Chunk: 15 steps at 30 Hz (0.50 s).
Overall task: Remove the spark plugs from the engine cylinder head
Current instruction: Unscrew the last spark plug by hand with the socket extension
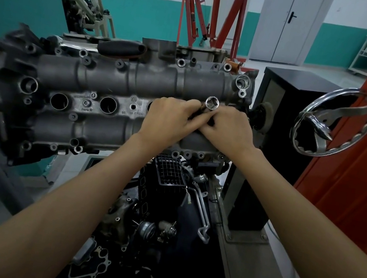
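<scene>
Grey cast head, two wells showing bare, socket in hand at the right end

Head view, one entry per item
- Cylinder head (pixel 124 79): dull grey cast metal, rough-skinned, two long rounded ridges running left to right with a flatter machined strip between them; mounted on a stand, bolt bosses along its edges
- Plug wells: two round dark bores (pixel 59 101) and (pixel 108 105) stand open in the middle strip, left of the hands; no spark plug can be seen in either, though their depths are too dark to be sure. A third bore is half hidden just behind the left hand; anything further right is covered
- Socket (pixel 212 103): bright polished steel tube, hexagonal mouth turned upward and empty, held over the right end of the strip
- Left hand (pixel 168 121): fingers curled round the dark lower part of the socket tool
- Right hand (pixel 227 129): fingers pinching the same tool from the other side, the two hands touching
- Progress, as a judgement: work sits at the right-hand wells; no removed plug is in sight, so the count done cannot be told
- Handwheel (pixel 335 121): chromed, scalloped rim, to the right
- Black-handled tool (pixel 119 50): lying along the far edge of the head
</scene>
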### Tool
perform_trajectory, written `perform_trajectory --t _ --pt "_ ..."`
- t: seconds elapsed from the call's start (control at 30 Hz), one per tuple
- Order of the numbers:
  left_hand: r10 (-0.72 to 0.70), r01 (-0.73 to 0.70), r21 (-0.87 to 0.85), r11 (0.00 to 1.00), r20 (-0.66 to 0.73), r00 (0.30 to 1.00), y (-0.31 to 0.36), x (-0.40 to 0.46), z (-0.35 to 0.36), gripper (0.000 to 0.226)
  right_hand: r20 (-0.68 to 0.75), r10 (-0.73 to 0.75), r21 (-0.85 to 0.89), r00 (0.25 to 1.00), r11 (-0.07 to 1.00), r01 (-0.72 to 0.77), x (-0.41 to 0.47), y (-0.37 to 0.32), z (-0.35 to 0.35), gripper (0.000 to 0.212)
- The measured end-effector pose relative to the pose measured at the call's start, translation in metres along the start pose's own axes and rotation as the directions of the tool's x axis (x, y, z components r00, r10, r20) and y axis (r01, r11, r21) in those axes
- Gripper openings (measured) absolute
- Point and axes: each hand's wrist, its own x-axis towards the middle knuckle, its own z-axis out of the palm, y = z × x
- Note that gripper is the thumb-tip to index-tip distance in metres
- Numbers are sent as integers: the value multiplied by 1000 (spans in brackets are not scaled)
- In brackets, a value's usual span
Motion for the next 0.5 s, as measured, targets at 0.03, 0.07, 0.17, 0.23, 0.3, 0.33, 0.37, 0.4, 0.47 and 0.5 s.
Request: perform_trajectory --t 0.03,0.07,0.17,0.23,0.3,0.33,0.37,0.4,0.47,0.5 --pt "-1 1 -1 1000 8 1000 0 0 -1 62 -8 -6 -4 1000 1000 6 -1 0 -1 16" --pt "1 -1 4 1000 18 1000 1 0 -1 63 -12 -18 -9 1000 1000 18 -1 0 -1 15" --pt "14 -14 20 1000 33 999 3 -1 -3 61 5 -37 -19 999 999 37 -1 1 0 13" --pt "22 -22 -12 1000 29 999 5 -1 -4 53 25 -19 -44 1000 999 20 0 3 2 16" --pt "36 -35 -21 999 33 999 6 -1 -4 46 31 -18 -50 999 999 19 0 4 4 19" --pt "43 -43 -16 999 36 998 6 0 -4 45 27 -23 -50 999 998 24 1 4 4 19" --pt "52 -52 -9 999 40 998 6 0 -4 44 22 -23 -49 999 999 25 1 3 4 18" --pt "64 -64 -5 998 38 997 6 0 -3 42 20 -19 -44 1000 999 20 1 2 3 18" --pt "80 -80 -1 997 21 997 6 0 -3 37 23 -3 -39 1000 999 4 1 1 3 19" --pt "75 -75 3 997 9 997 5 0 -3 36 22 1 -43 1000 999 0 1 1 3 19"
